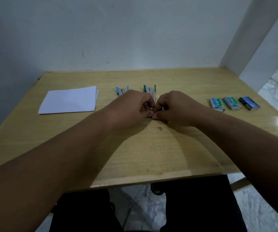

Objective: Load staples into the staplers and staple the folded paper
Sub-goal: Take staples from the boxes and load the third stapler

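Note:
Two small staplers lie opened on the wooden table (pixel 168 156): a light blue stapler (pixel 119 90) at the left and a teal stapler (pixel 149 89) beside it, both partly hidden by my hands. My left hand (pixel 134 106) and my right hand (pixel 175 108) meet in front of the teal stapler, fingertips pinched together on a small dark object, mostly hidden, that looks like a staple strip or box part. Folded white paper (pixel 71 100) lies to the left.
Three staple boxes stand in a row at the right: two green ones (pixel 217 104) (pixel 231 102) and a blue one (pixel 249 102). A few loose staple bits (pixel 160 128) lie near the hands. A wall rises behind the table; a pillar stands at the far right corner.

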